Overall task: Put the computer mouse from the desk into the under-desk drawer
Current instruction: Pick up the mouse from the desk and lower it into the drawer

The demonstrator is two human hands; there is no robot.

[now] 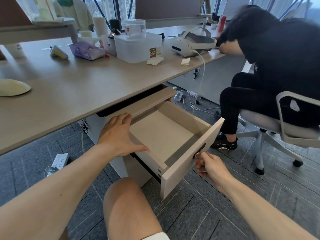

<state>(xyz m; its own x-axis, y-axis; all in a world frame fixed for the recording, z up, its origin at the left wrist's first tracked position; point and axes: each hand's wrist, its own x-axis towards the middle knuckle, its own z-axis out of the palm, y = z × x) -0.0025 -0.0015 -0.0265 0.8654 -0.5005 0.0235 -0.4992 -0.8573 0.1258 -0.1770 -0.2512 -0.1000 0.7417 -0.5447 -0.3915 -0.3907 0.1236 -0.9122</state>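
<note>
The under-desk drawer (187, 163) is pulled out and its pale inside is bare. My left hand (119, 135) lies flat on the drawer's left wall, fingers spread, thumb over the rim, holding nothing. My right hand (210, 164) pinches the small metal key (198, 154) in the dark lock plate on the drawer front. A pale oval object (13, 87), possibly the computer mouse, lies on the desk (72, 84) at the far left. A grey rounded object with a yellow label (58, 52) sits further back; I cannot tell which is the mouse.
A seated person in dark clothes (270, 70) on a swivel chair (294, 122) is close on the right. A white headset (192, 43), plastic box (138, 47) and purple tissue pack (87, 50) stand at the desk's back. My bare knee (128, 205) is under the drawer. A power strip (59, 160) lies on the floor.
</note>
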